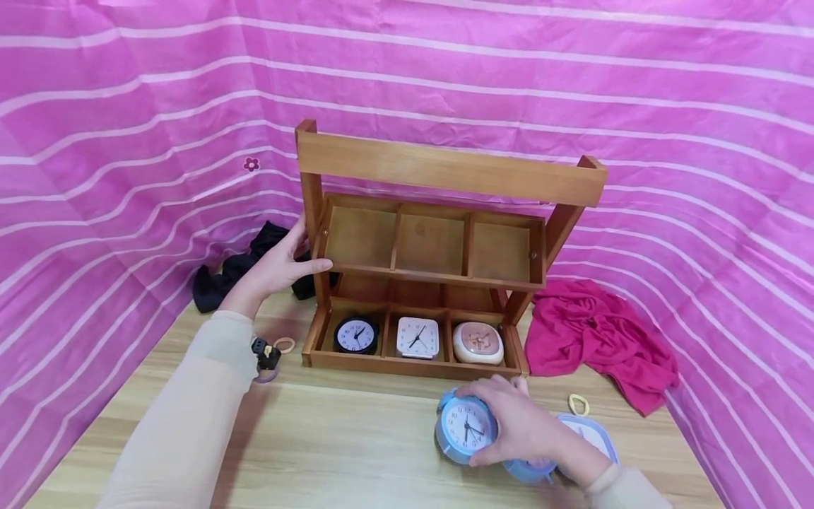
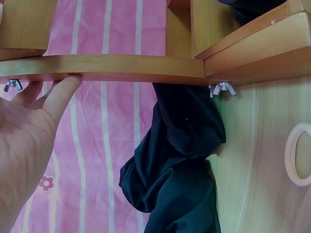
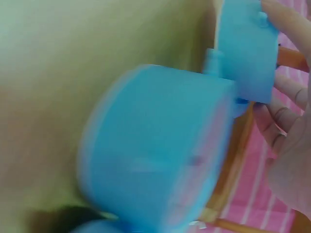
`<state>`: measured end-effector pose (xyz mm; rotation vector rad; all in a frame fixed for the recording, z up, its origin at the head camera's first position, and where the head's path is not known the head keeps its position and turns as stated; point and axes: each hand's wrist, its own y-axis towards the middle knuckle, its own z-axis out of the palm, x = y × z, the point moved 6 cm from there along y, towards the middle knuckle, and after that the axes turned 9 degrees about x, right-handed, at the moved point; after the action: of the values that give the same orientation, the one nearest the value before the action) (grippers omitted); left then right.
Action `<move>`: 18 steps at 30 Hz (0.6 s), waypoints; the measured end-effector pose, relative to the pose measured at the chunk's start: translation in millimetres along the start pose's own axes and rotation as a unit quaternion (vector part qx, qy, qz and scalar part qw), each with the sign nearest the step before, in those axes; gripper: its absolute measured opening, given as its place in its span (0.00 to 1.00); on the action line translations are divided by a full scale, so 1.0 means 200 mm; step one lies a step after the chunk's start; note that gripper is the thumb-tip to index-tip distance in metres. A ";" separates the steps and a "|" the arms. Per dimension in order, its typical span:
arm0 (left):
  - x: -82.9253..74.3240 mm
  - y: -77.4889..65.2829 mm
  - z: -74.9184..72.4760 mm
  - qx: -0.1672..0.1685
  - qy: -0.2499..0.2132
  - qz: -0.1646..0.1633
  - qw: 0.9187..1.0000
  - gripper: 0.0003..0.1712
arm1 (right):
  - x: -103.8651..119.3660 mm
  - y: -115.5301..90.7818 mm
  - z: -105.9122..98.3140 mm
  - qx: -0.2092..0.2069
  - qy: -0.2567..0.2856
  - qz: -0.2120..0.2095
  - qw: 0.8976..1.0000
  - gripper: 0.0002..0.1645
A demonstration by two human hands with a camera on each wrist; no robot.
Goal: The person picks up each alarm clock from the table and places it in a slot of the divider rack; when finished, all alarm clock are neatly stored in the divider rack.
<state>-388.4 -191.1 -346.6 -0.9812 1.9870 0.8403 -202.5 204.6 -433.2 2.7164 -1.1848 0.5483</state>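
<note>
My right hand (image 1: 518, 424) grips a round blue alarm clock (image 1: 467, 428) by its rim, thumb in front, its white dial facing me. In the right wrist view the held clock (image 3: 248, 53) is edge-on. Another blue alarm clock (image 1: 531, 469), partly hidden by that hand, looms large and blurred in the right wrist view. My left hand (image 1: 280, 265) touches the left side of a two-tier wooden rack (image 1: 451, 170). Its straight fingers (image 2: 60, 99) press the outer face of the post, while the thumb reaches over the front.
The rack's lower tier holds a black round clock (image 1: 356, 334), a white square clock (image 1: 417, 338) and a cream-and-pink clock (image 1: 478, 343). A pale blue clock (image 1: 591, 433) lies by my right wrist. Red cloth (image 1: 591, 332) and black cloth (image 1: 232, 276) flank the rack; hair ties (image 1: 284, 345) lie left.
</note>
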 end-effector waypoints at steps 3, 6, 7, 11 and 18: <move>0.00 0.00 0.00 -0.002 -0.005 -0.002 1.000 0.61 | 0.05 0.06 -0.10 -0.021 -0.003 -0.019 1.000 0.54; -0.01 0.00 -0.01 -0.002 -0.008 -0.001 1.000 0.62 | 0.11 0.12 -0.21 -0.047 -0.012 -0.036 0.998 0.55; -0.01 0.00 -0.01 -0.002 -0.010 0.001 1.000 0.61 | 0.13 0.14 -0.24 -0.055 -0.014 -0.040 0.998 0.56; 0.00 0.01 0.00 -0.001 -0.010 0.000 1.000 0.61 | 0.20 0.23 -0.38 -0.080 -0.015 -0.052 0.995 0.59; 0.00 0.00 0.00 -0.001 -0.006 -0.008 1.000 0.61 | 0.33 0.43 -0.62 -0.126 -0.014 -0.062 0.990 0.58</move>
<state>-388.3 -190.4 -347.3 -0.9898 1.9653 0.8366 -258.2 131.5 -296.6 2.5657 -1.0060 0.3221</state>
